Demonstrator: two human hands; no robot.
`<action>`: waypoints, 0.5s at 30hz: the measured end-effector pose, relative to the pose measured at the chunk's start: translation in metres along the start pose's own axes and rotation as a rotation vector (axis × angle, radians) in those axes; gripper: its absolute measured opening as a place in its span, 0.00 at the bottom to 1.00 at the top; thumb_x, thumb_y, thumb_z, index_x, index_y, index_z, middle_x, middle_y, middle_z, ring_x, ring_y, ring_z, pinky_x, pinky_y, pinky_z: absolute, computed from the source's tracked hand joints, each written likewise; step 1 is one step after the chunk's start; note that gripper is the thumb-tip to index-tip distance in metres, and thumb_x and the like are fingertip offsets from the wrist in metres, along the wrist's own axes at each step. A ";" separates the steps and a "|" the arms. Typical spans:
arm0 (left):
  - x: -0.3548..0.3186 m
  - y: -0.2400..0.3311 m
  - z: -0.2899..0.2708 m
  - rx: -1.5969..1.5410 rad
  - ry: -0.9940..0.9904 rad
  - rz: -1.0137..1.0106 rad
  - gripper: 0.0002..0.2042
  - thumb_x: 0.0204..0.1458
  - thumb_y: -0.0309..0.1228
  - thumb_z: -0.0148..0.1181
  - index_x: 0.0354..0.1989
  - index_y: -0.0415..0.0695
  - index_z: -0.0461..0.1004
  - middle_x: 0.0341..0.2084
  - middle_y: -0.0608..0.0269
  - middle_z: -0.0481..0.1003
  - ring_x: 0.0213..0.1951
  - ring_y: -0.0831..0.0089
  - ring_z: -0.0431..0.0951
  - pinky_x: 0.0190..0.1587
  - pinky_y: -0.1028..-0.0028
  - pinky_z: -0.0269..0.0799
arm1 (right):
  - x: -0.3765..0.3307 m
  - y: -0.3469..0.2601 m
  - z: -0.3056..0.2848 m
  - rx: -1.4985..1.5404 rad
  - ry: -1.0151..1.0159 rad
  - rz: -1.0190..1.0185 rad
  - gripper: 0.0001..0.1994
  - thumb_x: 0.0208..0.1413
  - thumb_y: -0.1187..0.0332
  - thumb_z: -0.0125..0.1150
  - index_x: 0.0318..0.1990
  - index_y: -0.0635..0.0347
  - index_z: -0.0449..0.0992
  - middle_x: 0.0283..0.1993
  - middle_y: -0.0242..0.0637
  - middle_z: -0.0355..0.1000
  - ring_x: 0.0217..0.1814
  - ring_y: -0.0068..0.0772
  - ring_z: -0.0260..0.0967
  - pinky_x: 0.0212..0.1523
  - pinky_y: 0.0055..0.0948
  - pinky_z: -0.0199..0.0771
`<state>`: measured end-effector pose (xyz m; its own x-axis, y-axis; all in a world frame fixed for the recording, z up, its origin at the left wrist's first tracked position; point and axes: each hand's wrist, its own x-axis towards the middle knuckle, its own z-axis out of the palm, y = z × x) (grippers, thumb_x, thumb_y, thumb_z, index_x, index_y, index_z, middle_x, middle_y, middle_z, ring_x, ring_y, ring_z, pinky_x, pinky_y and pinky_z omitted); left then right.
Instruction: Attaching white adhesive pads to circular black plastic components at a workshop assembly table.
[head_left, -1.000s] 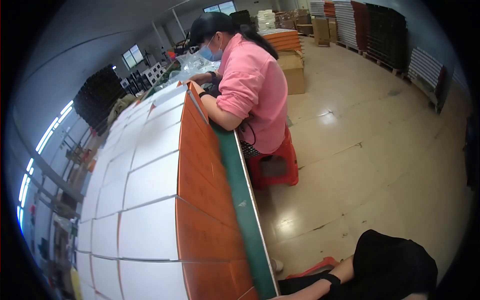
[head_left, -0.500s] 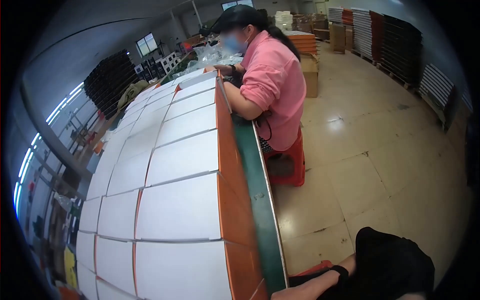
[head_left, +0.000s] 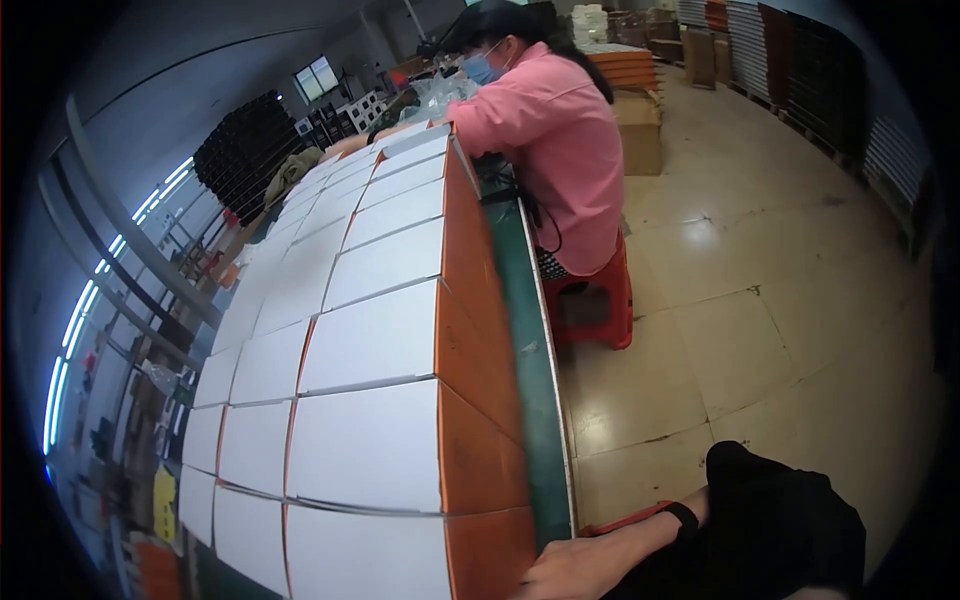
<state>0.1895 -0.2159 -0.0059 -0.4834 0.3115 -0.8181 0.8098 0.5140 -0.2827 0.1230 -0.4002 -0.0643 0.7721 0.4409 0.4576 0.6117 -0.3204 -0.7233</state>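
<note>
green-edged table (head_left: 535, 400) | rows of white-topped, orange-sided boxes (head_left: 370, 450) — packed edge to edge

Matt white cardboard boxes (head_left: 370, 445) with orange sides, glossy tiled floor (head_left: 760, 300)

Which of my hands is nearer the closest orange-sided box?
Right. The right hand lies beside the orange-sided box, at its near corner; the left hand is out of view.

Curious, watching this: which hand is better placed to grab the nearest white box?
Probably right: the right hand rests by the nearest white box, at its orange side; the left hand is out of view.
</note>
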 end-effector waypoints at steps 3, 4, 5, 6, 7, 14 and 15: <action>-0.007 -0.007 -0.001 0.002 -0.018 -0.028 0.16 0.51 0.29 0.50 0.48 0.37 0.68 0.31 0.55 0.75 0.34 0.64 0.76 0.36 0.68 0.73 | -0.001 0.000 0.000 -0.002 -0.004 -0.033 0.05 0.50 0.72 0.47 0.34 0.61 0.63 0.31 0.47 0.60 0.29 0.48 0.62 0.27 0.39 0.61; -0.009 -0.009 -0.001 0.004 -0.024 -0.040 0.16 0.51 0.29 0.50 0.48 0.37 0.68 0.31 0.55 0.75 0.34 0.64 0.76 0.36 0.68 0.73 | -0.001 -0.002 -0.001 -0.007 -0.005 -0.036 0.05 0.50 0.72 0.47 0.34 0.61 0.63 0.31 0.47 0.60 0.29 0.48 0.62 0.27 0.39 0.61; -0.012 -0.011 -0.002 0.004 -0.026 -0.051 0.16 0.51 0.29 0.50 0.48 0.37 0.68 0.31 0.55 0.75 0.34 0.64 0.76 0.36 0.69 0.73 | -0.002 -0.004 -0.002 -0.010 0.028 -0.046 0.04 0.50 0.72 0.47 0.32 0.61 0.63 0.30 0.46 0.61 0.29 0.49 0.63 0.27 0.39 0.62; -0.014 -0.011 -0.003 0.003 -0.028 -0.062 0.16 0.51 0.29 0.50 0.48 0.37 0.68 0.31 0.55 0.75 0.34 0.64 0.76 0.36 0.69 0.73 | -0.001 -0.004 -0.001 -0.012 0.061 -0.057 0.03 0.50 0.72 0.47 0.31 0.61 0.63 0.29 0.46 0.61 0.28 0.49 0.63 0.26 0.39 0.62; -0.016 -0.012 -0.003 0.002 -0.031 -0.074 0.16 0.51 0.29 0.50 0.48 0.37 0.68 0.31 0.55 0.75 0.34 0.64 0.76 0.37 0.69 0.73 | 0.002 -0.002 0.001 0.059 -0.168 0.204 0.04 0.48 0.72 0.47 0.30 0.61 0.61 0.30 0.42 0.60 0.31 0.46 0.62 0.32 0.41 0.62; -0.029 -0.014 -0.010 -0.012 -0.068 -0.188 0.16 0.51 0.28 0.49 0.48 0.37 0.68 0.31 0.55 0.75 0.34 0.64 0.76 0.37 0.69 0.73 | 0.005 -0.001 0.009 0.057 -0.105 0.148 0.05 0.43 0.74 0.45 0.28 0.60 0.58 0.30 0.41 0.56 0.31 0.46 0.61 0.31 0.41 0.61; -0.029 -0.014 -0.012 -0.016 -0.071 -0.208 0.16 0.51 0.28 0.49 0.48 0.37 0.68 0.31 0.55 0.75 0.34 0.64 0.76 0.37 0.69 0.73 | 0.004 -0.001 0.010 0.027 -0.115 0.161 0.05 0.43 0.74 0.45 0.28 0.60 0.58 0.30 0.41 0.56 0.31 0.45 0.61 0.30 0.40 0.62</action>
<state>0.1879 -0.2225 0.0279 -0.6142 0.1409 -0.7764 0.6897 0.5740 -0.4414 0.1237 -0.3897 -0.0668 0.8338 0.4793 0.2737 0.4758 -0.3728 -0.7967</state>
